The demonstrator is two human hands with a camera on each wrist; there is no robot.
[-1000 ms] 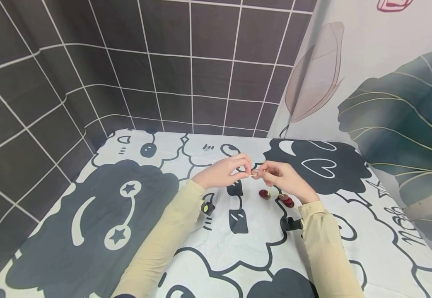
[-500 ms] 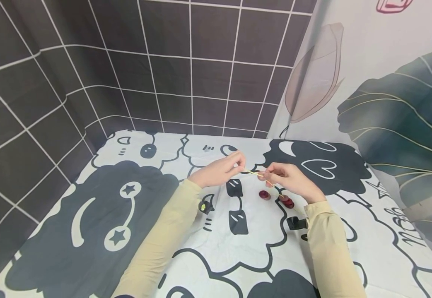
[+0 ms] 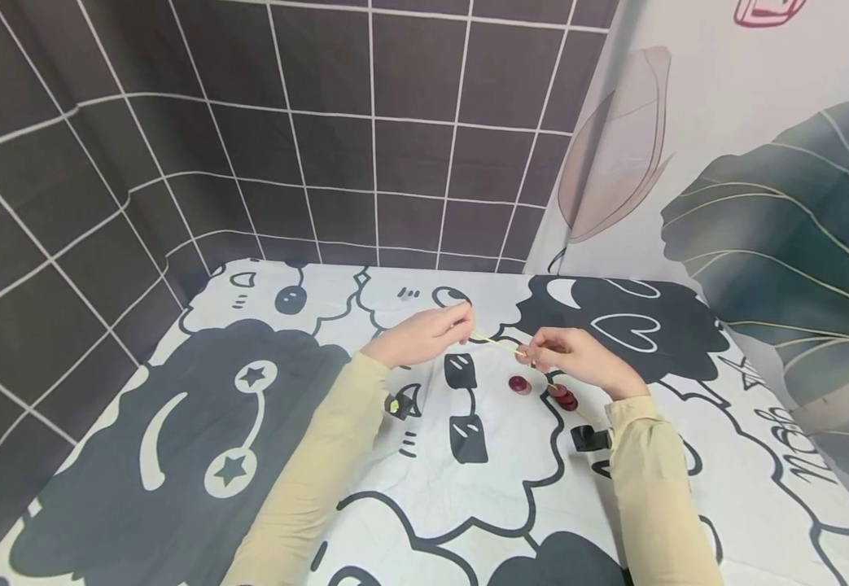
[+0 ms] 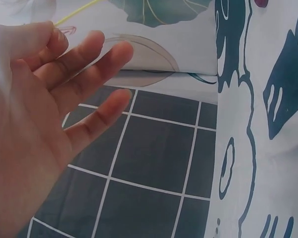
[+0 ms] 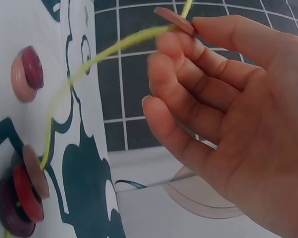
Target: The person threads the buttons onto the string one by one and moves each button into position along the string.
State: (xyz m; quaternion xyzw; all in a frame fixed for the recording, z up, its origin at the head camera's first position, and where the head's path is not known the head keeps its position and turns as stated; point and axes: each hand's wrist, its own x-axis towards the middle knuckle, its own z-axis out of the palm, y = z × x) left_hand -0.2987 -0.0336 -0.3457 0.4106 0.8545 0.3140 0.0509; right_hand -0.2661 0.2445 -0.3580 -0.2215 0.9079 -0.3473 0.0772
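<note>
My left hand (image 3: pixel 427 332) pinches the end of a yellow string (image 5: pixel 102 54) between thumb and forefinger; the other fingers are spread in the left wrist view. The right hand (image 5: pixel 233 99) pinches a brownish-pink button (image 5: pixel 174 21) by its edge, with the string running through it. Between the two hands the string is drawn nearly straight. From the button it droops to a red button (image 5: pixel 29 193), a brownish one and a dark purple one, threaded together on the tablecloth. Beside them, off the string, a dark red button (image 5: pixel 33 67) leans over a pinkish one.
The table wears a black-and-white cartoon cloth (image 3: pixel 424 505). A dark grid-patterned drape (image 3: pixel 424 155) stands behind and to the left, a leaf-print drape (image 3: pixel 798 244) to the right. Small black devices (image 3: pixel 588 438) sit at both wrists.
My left hand has moved left, drawing out string that shows longer between the hands. My right hand has shifted slightly right and down with the button. The buttons on the cloth stay about where they were.
</note>
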